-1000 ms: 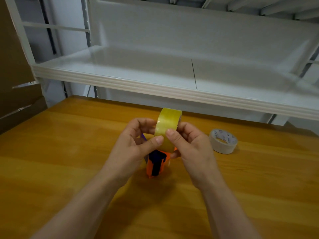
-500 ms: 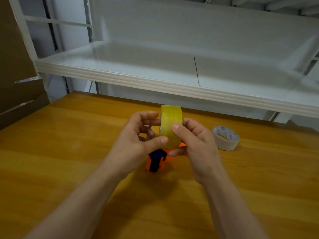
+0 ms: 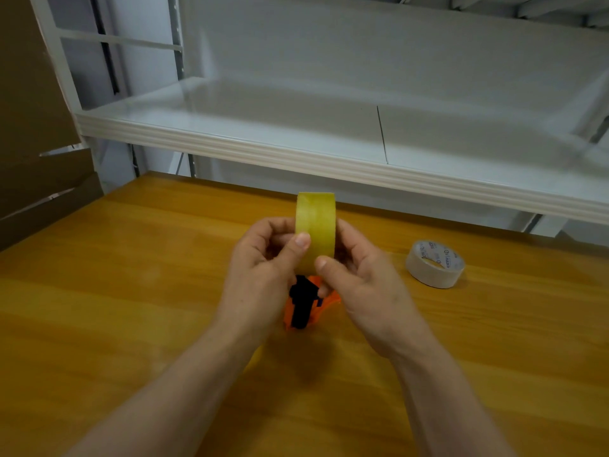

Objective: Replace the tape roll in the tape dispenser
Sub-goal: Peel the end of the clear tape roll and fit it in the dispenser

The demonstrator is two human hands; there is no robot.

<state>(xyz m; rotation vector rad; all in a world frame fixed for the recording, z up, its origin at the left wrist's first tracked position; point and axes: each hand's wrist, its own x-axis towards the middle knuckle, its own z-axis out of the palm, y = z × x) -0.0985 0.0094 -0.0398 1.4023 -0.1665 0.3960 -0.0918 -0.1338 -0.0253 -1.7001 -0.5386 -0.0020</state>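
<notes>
The wide yellow roll of glossy plastic tape [image 3: 315, 230] stands on edge between the two hands, raised above the tabletop, with its outer face turned towards the camera. The left hand [image 3: 263, 275] grips it from that side, thumb pressed on the outer face and fingers curled round the far rim. The right hand [image 3: 369, 288] grips the other side, thumb lower on the face and fingers curled behind.

Directly below the roll, tucked between the heels of both hands, is the orange plastic tape dispenser with a black middle part [image 3: 303, 306]. The thumbs hide the roll's lower part, so I cannot tell whether it sits on the dispenser's hub or only rests over it. Nor can I tell which hand carries the dispenser.

This looks like the fitting step. The yellow roll is at the dispenser, but no loose tape end shows. Seating the roll fully and leading the end to the cutter probably remain.

Well to the right of the right hand, a white tape roll with a printed core [image 3: 435, 263] lies flat on the wooden tabletop [image 3: 131, 291]. It may be the one taken out. Beyond the hands runs a white metal shelf [image 3: 263, 150], and brown cardboard [image 3: 33, 110] stands far to the left of the left hand. None of these is near enough to hinder the hands.
</notes>
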